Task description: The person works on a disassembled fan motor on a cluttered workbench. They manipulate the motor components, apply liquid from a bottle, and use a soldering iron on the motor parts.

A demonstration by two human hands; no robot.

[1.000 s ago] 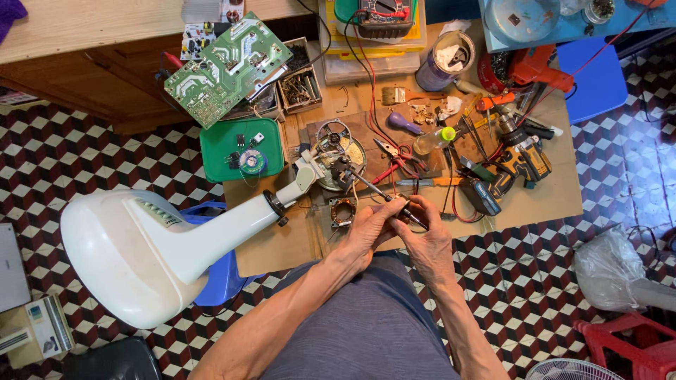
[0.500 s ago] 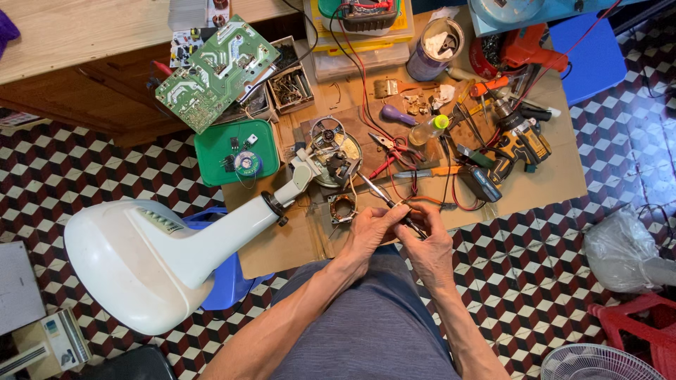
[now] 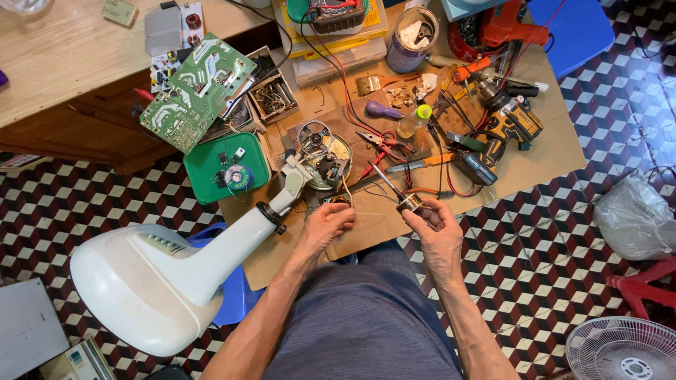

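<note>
Right hand (image 3: 438, 226) is pinching a small round metal part (image 3: 409, 203), prob. a bushing or little coil, fingers closed round its lower half, just over the near edge of the cardboard sheet (image 3: 542, 165) that's serving as the surface on the tiled floor. Left hand (image 3: 325, 224) is curled nearly shut beside the fan neck (image 3: 282, 204); a thin wire (image 3: 373, 213) seems to be running from it toward the part, but can't tell if it's actually gripped. The part is looking small, light, rigid, w/ smooth sides that are likely slippery, so gripping across the rim w/ thumb and two fingertips is prob. the safest hold; the wire is looking thin, bendy and easy to snap, so it's better held close to its end. White fan base (image 3: 141, 288) is lying off the left edge, motor (image 3: 320, 155) resting near the sheet's middle. Packaging and labels: a yellow flat box (image 3: 331, 39) is sitting at the far edge under a meter (image 3: 336, 13); a cylindrical tin (image 3: 411, 32) w/ a pale purple wrap is standing right of it; a green lid (image 3: 227, 167) is lying at the left edge; a green circuit board (image 3: 197, 91) is leaning beyond that; a small clear bottle w/ green cap (image 3: 414, 119) is lying mid-sheet.
</note>
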